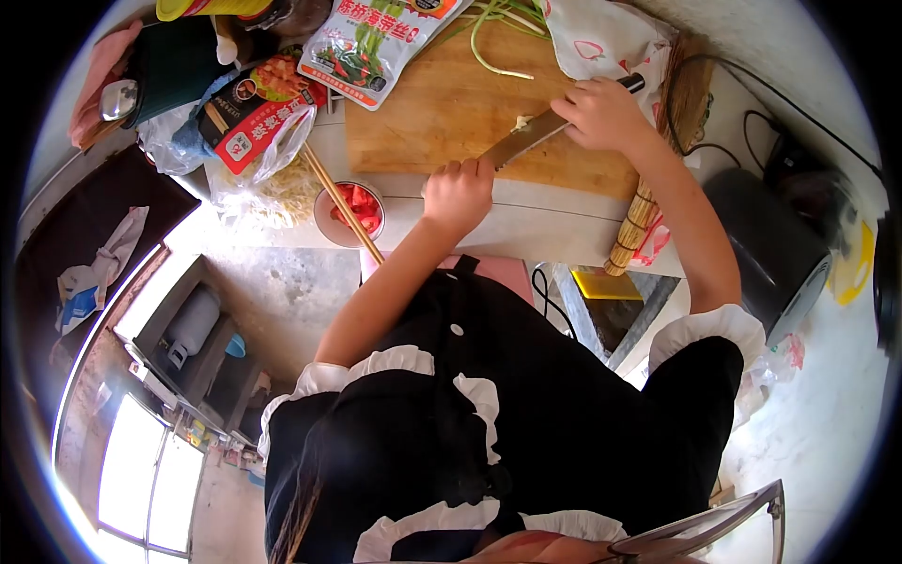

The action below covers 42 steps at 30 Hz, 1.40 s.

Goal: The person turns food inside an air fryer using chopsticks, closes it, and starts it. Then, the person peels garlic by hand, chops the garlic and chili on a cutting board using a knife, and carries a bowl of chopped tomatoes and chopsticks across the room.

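My right hand is closed round the knife, near where its black handle meets the blade. The kitchen knife lies slanted over the front part of a wooden cutting board. At the far end of the blade, my left hand has its fingers curled over the tip, just past the board's front edge. A small pale yellow piece of food sits against the blade's upper edge; its kind is unclear. Green stalks rest at the back of the board.
Left of the board stand a bowl of cut red pieces with chopsticks across it, a bag of noodles and a red food packet. A white packet overlaps the board. A rolled bamboo mat and black cable lie right.
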Each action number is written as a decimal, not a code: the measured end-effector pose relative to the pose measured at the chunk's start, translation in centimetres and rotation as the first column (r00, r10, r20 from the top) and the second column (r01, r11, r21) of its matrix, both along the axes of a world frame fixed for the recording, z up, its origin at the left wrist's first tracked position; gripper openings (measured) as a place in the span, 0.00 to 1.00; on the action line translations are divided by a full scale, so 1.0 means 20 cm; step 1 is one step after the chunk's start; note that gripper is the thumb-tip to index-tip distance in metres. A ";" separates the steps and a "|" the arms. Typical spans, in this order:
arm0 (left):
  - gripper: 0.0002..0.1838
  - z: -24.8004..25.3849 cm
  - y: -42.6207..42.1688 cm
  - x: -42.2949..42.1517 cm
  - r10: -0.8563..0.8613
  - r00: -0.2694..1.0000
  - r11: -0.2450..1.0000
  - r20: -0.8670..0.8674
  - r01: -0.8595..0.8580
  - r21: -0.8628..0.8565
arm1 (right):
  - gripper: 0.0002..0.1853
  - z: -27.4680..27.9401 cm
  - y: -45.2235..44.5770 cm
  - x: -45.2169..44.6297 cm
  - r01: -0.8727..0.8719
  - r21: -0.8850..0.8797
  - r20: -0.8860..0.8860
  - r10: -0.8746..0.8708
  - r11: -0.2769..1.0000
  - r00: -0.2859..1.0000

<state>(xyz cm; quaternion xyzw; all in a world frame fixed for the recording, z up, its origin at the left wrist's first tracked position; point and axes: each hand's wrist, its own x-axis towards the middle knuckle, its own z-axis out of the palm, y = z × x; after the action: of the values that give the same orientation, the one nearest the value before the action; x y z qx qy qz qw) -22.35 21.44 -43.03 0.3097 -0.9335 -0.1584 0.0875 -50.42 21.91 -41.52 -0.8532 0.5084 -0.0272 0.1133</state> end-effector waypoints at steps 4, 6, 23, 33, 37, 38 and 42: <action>0.05 0.10 0.01 0.00 -0.006 0.998 1.000 -0.057 0.004 -0.030 | 0.15 0.11 0.07 0.00 0.045 -0.053 0.016 -0.044 0.998 0.999; 0.05 0.14 0.01 -0.01 -0.024 0.998 1.000 -0.053 0.023 -0.021 | 0.15 0.15 0.09 -0.02 0.054 -0.067 0.022 -0.053 0.996 0.998; 0.02 0.14 -0.03 0.05 -0.016 0.999 0.998 0.041 0.013 0.069 | 0.14 0.27 0.21 0.10 0.090 0.193 -0.177 -0.055 0.977 0.983; 0.05 0.18 -0.40 -0.12 -0.408 0.908 0.910 0.090 0.413 -0.044 | 0.24 0.22 0.68 0.50 0.606 0.237 0.059 -0.634 0.760 0.771; 0.08 0.18 -0.46 -0.18 -0.528 0.835 0.838 0.152 0.542 -0.063 | 0.24 0.18 0.71 0.63 0.693 0.277 0.060 -0.732 0.666 0.679; 0.09 0.18 -0.47 -0.17 -0.539 0.828 0.830 0.152 0.553 -0.069 | 0.24 0.18 0.71 0.66 0.704 0.286 0.065 -0.746 0.650 0.663; 0.10 0.14 -0.49 -0.14 -0.559 0.807 0.812 0.188 0.579 -0.073 | 0.25 0.14 0.71 0.73 0.726 0.279 0.057 -0.766 0.629 0.641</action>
<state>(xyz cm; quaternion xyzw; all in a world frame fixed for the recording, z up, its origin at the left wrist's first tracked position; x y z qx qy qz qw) -25.21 11.67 -40.13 0.0205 -0.9953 -0.0926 -0.0184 -35.88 36.14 -38.77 -0.5400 0.8044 -0.0853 0.2327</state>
